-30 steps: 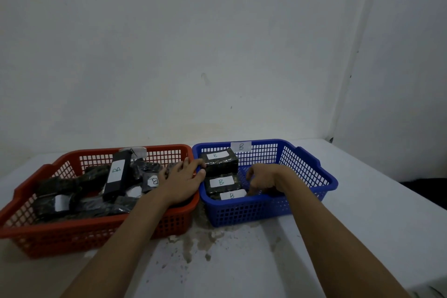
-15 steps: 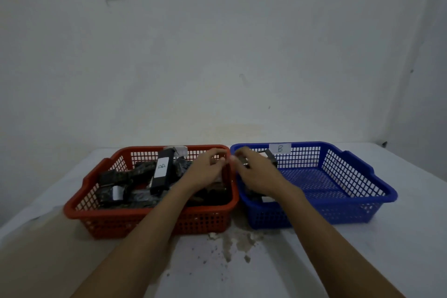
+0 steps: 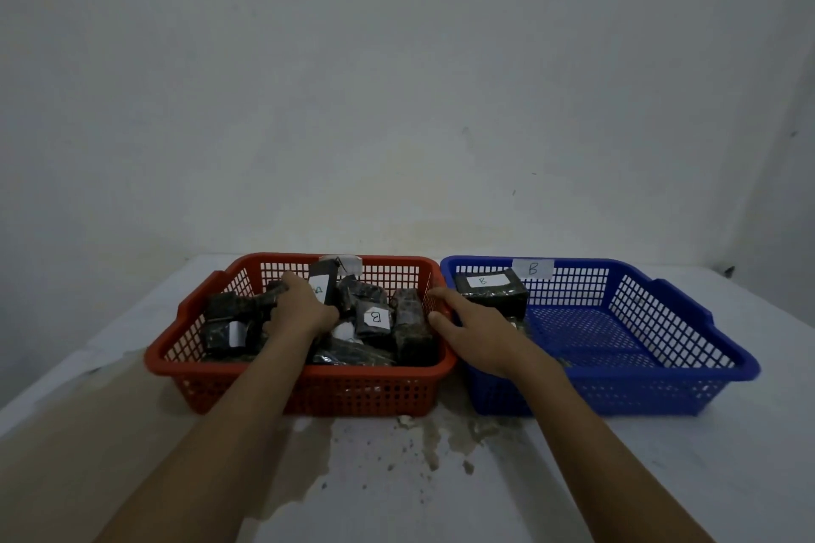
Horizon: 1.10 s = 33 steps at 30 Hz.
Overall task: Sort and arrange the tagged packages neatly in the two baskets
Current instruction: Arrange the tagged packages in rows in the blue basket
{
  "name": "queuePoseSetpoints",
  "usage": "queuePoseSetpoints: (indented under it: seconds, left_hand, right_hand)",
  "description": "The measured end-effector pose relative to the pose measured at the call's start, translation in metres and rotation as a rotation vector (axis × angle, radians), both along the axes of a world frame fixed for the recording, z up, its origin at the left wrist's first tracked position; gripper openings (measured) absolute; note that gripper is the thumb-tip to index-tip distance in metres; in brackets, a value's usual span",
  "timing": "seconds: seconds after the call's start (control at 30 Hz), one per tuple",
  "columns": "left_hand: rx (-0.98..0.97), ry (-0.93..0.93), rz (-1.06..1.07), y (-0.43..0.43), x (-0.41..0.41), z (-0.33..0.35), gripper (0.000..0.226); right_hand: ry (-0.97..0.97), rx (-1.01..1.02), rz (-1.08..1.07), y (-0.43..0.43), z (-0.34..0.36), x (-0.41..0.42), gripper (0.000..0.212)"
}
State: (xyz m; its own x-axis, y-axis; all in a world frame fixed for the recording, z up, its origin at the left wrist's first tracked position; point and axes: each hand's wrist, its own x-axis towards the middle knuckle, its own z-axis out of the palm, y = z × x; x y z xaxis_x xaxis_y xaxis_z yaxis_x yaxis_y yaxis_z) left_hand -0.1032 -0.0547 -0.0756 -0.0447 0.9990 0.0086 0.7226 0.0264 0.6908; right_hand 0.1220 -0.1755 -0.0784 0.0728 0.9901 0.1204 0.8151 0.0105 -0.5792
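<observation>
The red basket [image 3: 308,377], tagged A [image 3: 346,264], holds several dark wrapped packages in a jumble. One of them shows a B tag [image 3: 375,317], and a tall black one [image 3: 324,280] stands upright. My left hand [image 3: 300,309] reaches into this pile, its fingers curled over a dark package [image 3: 238,309]. The blue basket [image 3: 661,379], tagged B [image 3: 532,269], has a B package [image 3: 489,291] at its back left; more lie hidden under my arm. My right hand [image 3: 480,331] hovers over the blue basket's left wall with straight fingers, its fingertips at the red basket's right rim.
Both baskets stand side by side on a white table [image 3: 661,476] against a plain wall. A brownish stain [image 3: 432,432] marks the table in front of the gap between them. The blue basket's right half shows bare mesh floor.
My left hand has moved from the red basket's right side leftward into the pile. My right hand left the packages in the blue basket and now points at the rim between the baskets.
</observation>
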Motion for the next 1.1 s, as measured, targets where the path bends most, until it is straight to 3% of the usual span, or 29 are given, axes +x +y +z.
queuePoseSetpoints:
  seconds: [0.1, 0.2, 0.33, 0.43, 0.63, 0.73, 0.83, 0.9, 1.0, 1.1]
  left_hand:
    - [0.184, -0.067, -0.001, -0.004, 0.001, 0.003, 0.059]
    - [0.479, -0.254, -0.248, -0.016, 0.013, 0.010, 0.059]
    - [0.843, -0.022, -0.603, -0.029, 0.029, 0.014, 0.052]
    - [0.944, 0.110, -0.757, -0.033, 0.036, 0.014, 0.055]
    - [0.932, -0.020, -0.788, -0.042, 0.055, 0.018, 0.062]
    - [0.910, -0.161, -0.703, -0.056, 0.076, 0.023, 0.092]
    - [0.916, -0.179, -0.626, -0.076, 0.101, 0.022, 0.095]
    - [0.876, -0.103, -0.650, -0.081, 0.112, 0.013, 0.091]
    - [0.675, 0.208, -0.782, -0.075, 0.121, -0.005, 0.085]
    - [0.386, 0.394, -0.909, -0.066, 0.126, -0.007, 0.054]
  right_hand:
    - [-0.018, 0.029, -0.020, -0.003, 0.001, -0.001, 0.055]
    - [-0.053, 0.174, -0.123, -0.006, 0.003, -0.002, 0.066]
    - [0.028, 0.355, -0.225, -0.013, 0.007, -0.004, 0.086]
    - [0.111, 0.434, -0.260, -0.015, 0.008, -0.002, 0.085]
    - [0.562, 0.407, -0.193, -0.013, 0.015, 0.007, 0.024]
    - [0.688, 0.406, -0.228, -0.020, 0.020, 0.019, 0.014]
    - [0.699, 0.445, -0.288, -0.030, 0.023, 0.037, 0.011]
    - [0.700, 0.468, -0.355, -0.039, 0.024, 0.054, 0.010]
    - [0.631, 0.459, -0.518, -0.057, 0.031, 0.089, 0.016]
    - [0.547, 0.437, -0.626, -0.080, 0.037, 0.124, 0.015]
